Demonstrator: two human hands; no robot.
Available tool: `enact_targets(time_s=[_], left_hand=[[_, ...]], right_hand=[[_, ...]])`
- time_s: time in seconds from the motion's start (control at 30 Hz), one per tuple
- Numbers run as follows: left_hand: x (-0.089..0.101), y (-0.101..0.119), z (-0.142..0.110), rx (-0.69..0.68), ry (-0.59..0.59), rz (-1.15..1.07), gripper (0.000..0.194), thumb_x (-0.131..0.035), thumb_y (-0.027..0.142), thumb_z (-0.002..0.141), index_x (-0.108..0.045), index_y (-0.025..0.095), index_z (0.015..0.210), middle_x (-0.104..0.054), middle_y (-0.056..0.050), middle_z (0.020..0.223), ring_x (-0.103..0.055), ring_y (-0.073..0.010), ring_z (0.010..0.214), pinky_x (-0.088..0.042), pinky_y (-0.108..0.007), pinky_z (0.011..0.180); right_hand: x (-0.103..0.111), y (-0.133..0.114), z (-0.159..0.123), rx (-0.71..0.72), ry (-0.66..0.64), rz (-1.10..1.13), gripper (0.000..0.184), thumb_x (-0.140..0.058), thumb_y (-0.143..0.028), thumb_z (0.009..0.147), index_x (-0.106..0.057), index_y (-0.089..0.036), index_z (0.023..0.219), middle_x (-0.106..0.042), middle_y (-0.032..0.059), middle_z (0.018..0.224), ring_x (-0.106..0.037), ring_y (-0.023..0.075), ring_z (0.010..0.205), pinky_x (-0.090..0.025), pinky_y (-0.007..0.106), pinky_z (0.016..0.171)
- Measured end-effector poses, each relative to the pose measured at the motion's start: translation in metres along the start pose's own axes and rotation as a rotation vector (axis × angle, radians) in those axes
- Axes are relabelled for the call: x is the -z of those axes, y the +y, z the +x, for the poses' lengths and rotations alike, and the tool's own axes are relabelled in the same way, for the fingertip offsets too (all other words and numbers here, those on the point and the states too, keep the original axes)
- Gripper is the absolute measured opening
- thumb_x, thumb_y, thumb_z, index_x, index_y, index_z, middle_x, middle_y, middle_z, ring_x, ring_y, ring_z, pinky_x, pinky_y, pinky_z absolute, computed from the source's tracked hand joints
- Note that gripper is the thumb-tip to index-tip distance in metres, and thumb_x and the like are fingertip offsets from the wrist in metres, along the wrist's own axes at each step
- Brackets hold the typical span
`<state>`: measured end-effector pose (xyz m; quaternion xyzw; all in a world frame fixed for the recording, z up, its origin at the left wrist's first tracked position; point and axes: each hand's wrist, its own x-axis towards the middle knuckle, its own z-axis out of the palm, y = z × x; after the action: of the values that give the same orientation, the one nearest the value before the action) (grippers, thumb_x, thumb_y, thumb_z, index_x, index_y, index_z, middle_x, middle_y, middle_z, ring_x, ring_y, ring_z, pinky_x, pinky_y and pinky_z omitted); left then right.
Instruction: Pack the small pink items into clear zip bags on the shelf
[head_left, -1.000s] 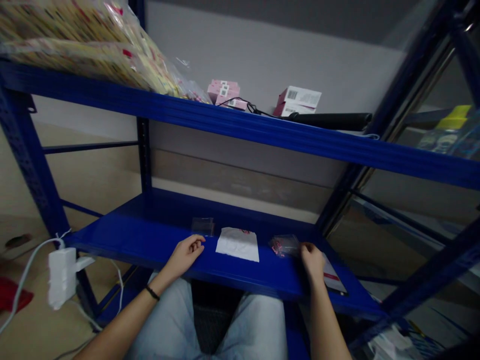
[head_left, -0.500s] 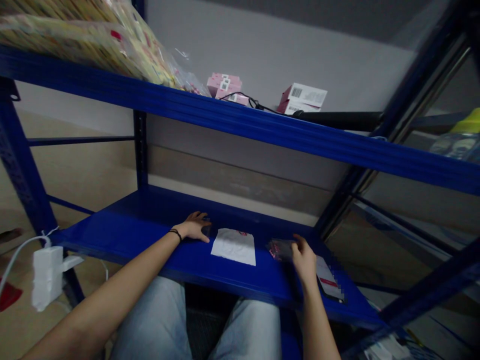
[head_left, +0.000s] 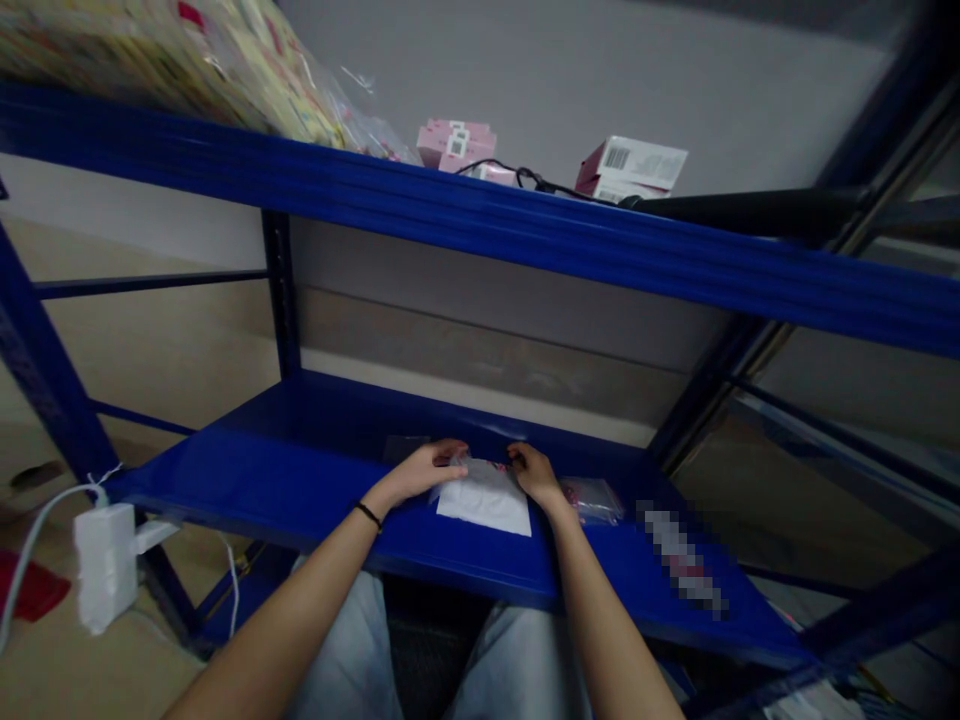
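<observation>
My left hand [head_left: 424, 472] and my right hand [head_left: 534, 475] meet at the far edge of a white paper sheet [head_left: 486, 508], which lies on the blue steel shelf [head_left: 262, 480]. Between my fingers runs a piece of clear plastic wrap [head_left: 469, 465] with a bit of pink showing in it. It seems held by both hands. Right of my right hand lies a small clear bag of pink bits [head_left: 594, 501]. A dark clear packet [head_left: 405, 447] sits just beyond my left fingers, untouched.
A pixelated flat item [head_left: 681, 560] lies at the shelf's right. The upper blue shelf beam [head_left: 450, 215] carries a bulging plastic bag [head_left: 165, 60], pink boxes [head_left: 456, 145], a white-and-red box [head_left: 630, 168] and a black rod [head_left: 742, 213]. A white power adapter [head_left: 105, 567] hangs at left.
My left hand has moved right off the dark packet and my right hand left from the pink-bit bag. Both now meet at the paper, and the view has tilted slightly.
</observation>
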<state>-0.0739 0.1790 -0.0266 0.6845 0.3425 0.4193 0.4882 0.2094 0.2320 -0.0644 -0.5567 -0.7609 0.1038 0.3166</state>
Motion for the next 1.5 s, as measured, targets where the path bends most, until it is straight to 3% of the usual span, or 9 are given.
enact_targets(time_s=[0.23,0.47,0.9,1.07,1.5], left_hand=[[-0.052,-0.013,-0.008,0.113,0.041,-0.578,0.048,-0.069,0.047,0.084,-0.066,0.014,0.118,-0.069,-0.014,0.113,-0.063,-0.0261,0.108,-0.044,-0.036,0.096],[-0.081,-0.014,-0.029,-0.031,0.252,-0.485,0.044,-0.068,0.046,0.084,-0.064,0.018,0.118,-0.065,-0.011,0.120,-0.056,-0.0263,0.116,-0.040,-0.032,0.097],[-0.085,-0.020,-0.033,-0.038,0.269,-0.343,0.052,-0.068,0.051,0.082,-0.061,0.017,0.121,-0.064,-0.008,0.110,-0.058,-0.0231,0.099,-0.043,-0.027,0.080],[-0.085,-0.020,-0.034,-0.039,0.274,-0.334,0.053,-0.068,0.052,0.082,-0.061,0.017,0.121,-0.064,-0.008,0.111,-0.058,-0.0223,0.098,-0.043,-0.027,0.080],[-0.085,-0.021,-0.035,-0.044,0.283,-0.373,0.048,-0.068,0.049,0.083,-0.063,0.016,0.119,-0.064,-0.009,0.113,-0.058,-0.0239,0.104,-0.043,-0.028,0.084]], right_hand=[[-0.010,0.005,-0.007,0.045,-0.046,-0.063,0.044,-0.049,-0.002,0.075,-0.068,-0.018,0.111,-0.071,0.0083,0.108,-0.063,0.0224,0.102,-0.047,0.034,0.093],[-0.009,0.002,-0.008,0.046,-0.069,-0.094,0.032,-0.047,-0.011,0.087,-0.069,-0.017,0.109,-0.070,0.0093,0.108,-0.063,0.0206,0.102,-0.046,0.031,0.092],[-0.007,0.003,-0.013,0.032,-0.013,-0.081,0.030,-0.048,-0.014,0.088,-0.070,-0.018,0.109,-0.070,0.0097,0.108,-0.064,0.0211,0.103,-0.047,0.032,0.093],[-0.004,0.007,-0.017,-0.001,0.029,-0.104,0.030,-0.050,-0.017,0.087,-0.068,-0.016,0.111,-0.070,0.0095,0.101,-0.066,0.0207,0.092,-0.049,0.031,0.086],[-0.004,0.008,-0.024,0.051,0.002,-0.179,0.027,-0.048,-0.017,0.090,-0.069,-0.016,0.107,-0.069,0.0102,0.105,-0.063,0.0214,0.100,-0.046,0.030,0.091]])
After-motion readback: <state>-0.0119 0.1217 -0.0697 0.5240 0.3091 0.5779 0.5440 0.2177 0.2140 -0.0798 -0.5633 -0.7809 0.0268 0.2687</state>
